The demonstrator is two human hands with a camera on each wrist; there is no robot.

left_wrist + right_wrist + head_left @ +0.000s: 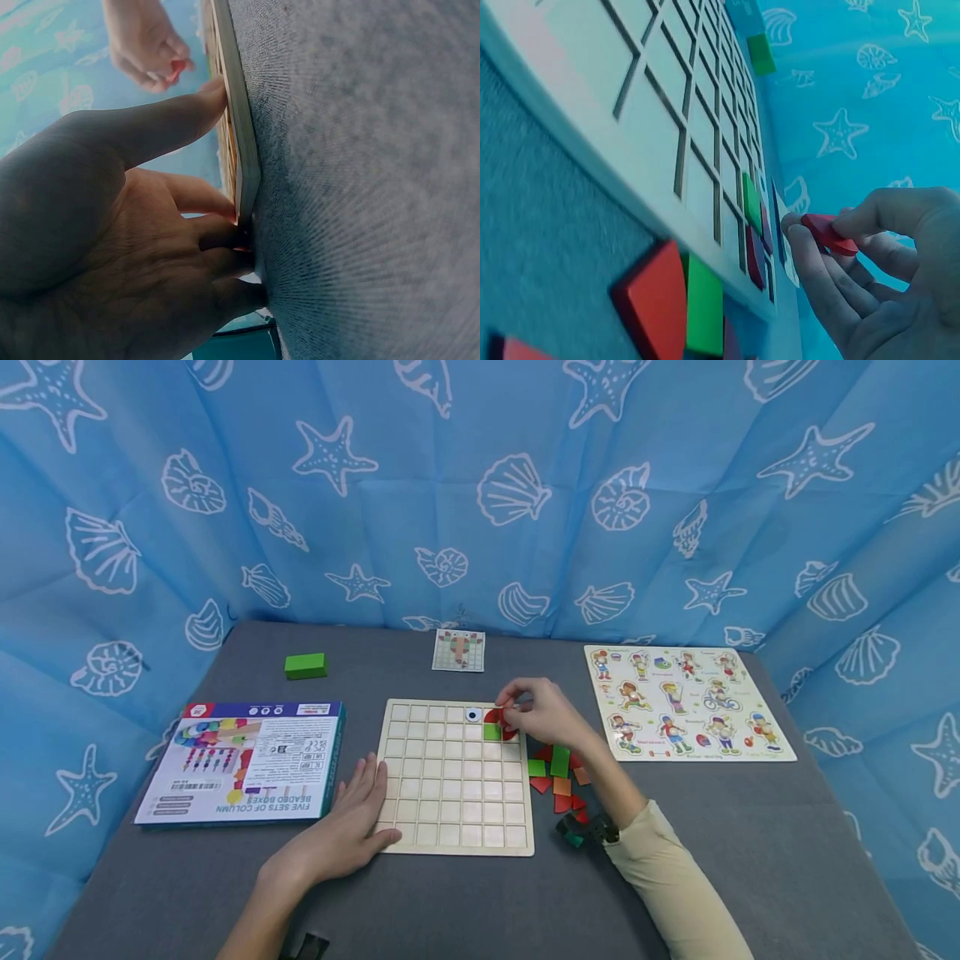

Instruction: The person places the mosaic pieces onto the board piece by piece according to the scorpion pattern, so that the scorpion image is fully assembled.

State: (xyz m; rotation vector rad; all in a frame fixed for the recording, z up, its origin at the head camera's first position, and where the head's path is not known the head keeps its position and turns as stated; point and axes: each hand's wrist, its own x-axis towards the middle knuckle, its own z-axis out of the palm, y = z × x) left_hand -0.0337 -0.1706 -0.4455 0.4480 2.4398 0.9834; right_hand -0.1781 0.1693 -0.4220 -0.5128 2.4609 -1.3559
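Note:
A pale wooden grid board (450, 789) lies flat on the table. My left hand (337, 827) rests at its left edge with straight fingers, the thumb (202, 105) touching the front corner area. Over the board's far right corner, my right hand (546, 714) pinches a red wooden piece with a rounded edge (829, 234) between thumb and forefinger. Close under that hand sit a green square tile (491, 732) and red pieces (755, 256) in the grid. A white tile with an eye dot (473, 715) lies to their left. The right fingers partly cover the corner cells.
Loose red, orange and green pieces (559, 762) lie right of the board. Beyond it is a small pattern card (458, 651). A boxed set (240, 764) and a green block (306, 666) are at left; a picture puzzle board (686, 703) is at right. A blue curtain (420, 502) hangs behind.

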